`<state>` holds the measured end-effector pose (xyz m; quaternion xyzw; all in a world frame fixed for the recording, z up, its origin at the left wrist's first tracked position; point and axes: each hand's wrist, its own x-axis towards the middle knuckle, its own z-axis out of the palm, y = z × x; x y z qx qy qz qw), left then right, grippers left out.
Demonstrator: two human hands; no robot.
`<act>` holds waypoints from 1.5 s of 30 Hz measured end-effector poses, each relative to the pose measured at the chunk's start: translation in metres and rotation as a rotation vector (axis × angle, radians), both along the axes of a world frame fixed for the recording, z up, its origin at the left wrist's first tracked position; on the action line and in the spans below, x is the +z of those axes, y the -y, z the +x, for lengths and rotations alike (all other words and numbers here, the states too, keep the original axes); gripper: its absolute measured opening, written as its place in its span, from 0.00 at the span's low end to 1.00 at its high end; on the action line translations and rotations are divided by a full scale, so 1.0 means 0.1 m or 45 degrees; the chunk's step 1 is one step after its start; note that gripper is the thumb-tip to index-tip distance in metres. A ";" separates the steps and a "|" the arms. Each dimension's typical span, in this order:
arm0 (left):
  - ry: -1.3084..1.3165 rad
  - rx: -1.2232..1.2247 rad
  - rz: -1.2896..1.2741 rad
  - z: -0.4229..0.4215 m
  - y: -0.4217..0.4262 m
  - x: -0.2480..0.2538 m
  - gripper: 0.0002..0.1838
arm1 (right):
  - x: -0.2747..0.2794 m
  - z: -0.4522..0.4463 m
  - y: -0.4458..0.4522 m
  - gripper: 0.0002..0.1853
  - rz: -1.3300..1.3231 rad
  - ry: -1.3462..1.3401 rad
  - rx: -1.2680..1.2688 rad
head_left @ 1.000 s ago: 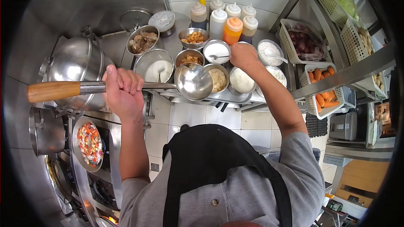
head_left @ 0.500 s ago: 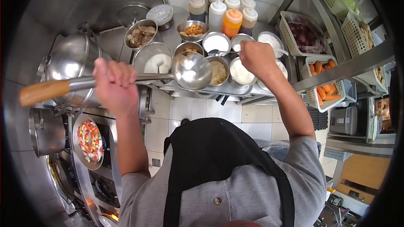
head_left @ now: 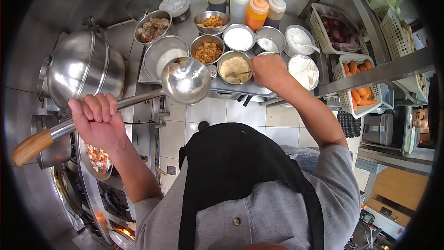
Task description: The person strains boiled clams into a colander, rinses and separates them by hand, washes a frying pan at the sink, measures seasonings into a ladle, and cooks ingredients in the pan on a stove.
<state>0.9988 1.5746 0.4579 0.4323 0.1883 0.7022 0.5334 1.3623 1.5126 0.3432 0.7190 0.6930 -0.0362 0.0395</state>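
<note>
My left hand (head_left: 99, 119) is wrapped round the metal shaft of a big ladle (head_left: 187, 83) with a wooden handle end. The ladle's round bowl hangs just in front of the counter edge, its inside facing up. In my right hand (head_left: 269, 71) is the end of a small spoon (head_left: 241, 73), whose tip rests in a steel bowl of pale yellow powder (head_left: 231, 64). That hand covers most of another bowl behind it. Close by stand a bowl of brown bits (head_left: 207, 52), a bowl of white grains (head_left: 238, 38) and a larger bowl of white powder (head_left: 303, 71).
Squeeze bottles (head_left: 257, 13) line the back of the counter. At left are a large steel wok (head_left: 85, 65) and a pan of chopped vegetables (head_left: 99, 161) on the stove, partly behind my left arm. Flames show lower down. A metal shelf rail (head_left: 370, 71) and baskets of carrots (head_left: 363, 95) are at right.
My left hand has moved down and left, drawing the ladle back from the bowls. My right hand has come down and left, bringing the spoon into the yellow powder.
</note>
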 end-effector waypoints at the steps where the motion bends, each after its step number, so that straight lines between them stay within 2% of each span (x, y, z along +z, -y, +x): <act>1: 0.002 -0.002 0.004 0.02 0.00 0.00 0.25 | 0.00 0.02 0.00 0.06 0.004 0.002 -0.002; 9: 0.010 -0.081 -0.023 0.16 -0.03 -0.06 0.24 | 0.16 0.16 0.06 0.11 -0.223 -0.234 -0.205; 12: 0.013 -0.110 -0.037 0.24 -0.04 -0.10 0.24 | 0.24 0.28 0.11 0.10 -0.159 -0.291 -0.316; 17: 0.016 -0.164 -0.080 0.43 -0.05 -0.13 0.24 | 0.58 0.28 0.29 0.08 0.068 -0.355 -0.254; 20: 0.031 -0.261 -0.069 0.52 -0.05 -0.15 0.24 | 0.71 0.23 0.37 0.07 0.205 -0.297 -0.220; 22: 0.033 -0.287 -0.065 0.53 -0.04 -0.14 0.24 | 0.70 0.29 0.35 0.06 0.343 -0.072 -0.204; 26: 0.039 -0.277 -0.071 0.47 0.00 -0.13 0.24 | 0.44 0.42 0.33 0.05 0.294 0.021 -0.090; 28: 0.022 -0.266 -0.056 0.41 0.01 -0.14 0.23 | 0.28 0.39 0.29 0.03 0.286 0.106 0.125; 31: 0.000 -0.253 -0.011 0.36 0.03 -0.15 0.23 | 0.20 0.31 0.15 0.01 0.284 0.195 0.264; 38: -0.012 -0.191 -0.004 0.29 0.05 -0.21 0.23 | 0.31 0.21 -0.05 0.04 0.069 0.371 0.455; 45: 0.016 -0.192 -0.008 0.27 -0.01 -0.25 0.23 | 0.44 0.17 -0.19 0.06 -0.131 0.218 0.326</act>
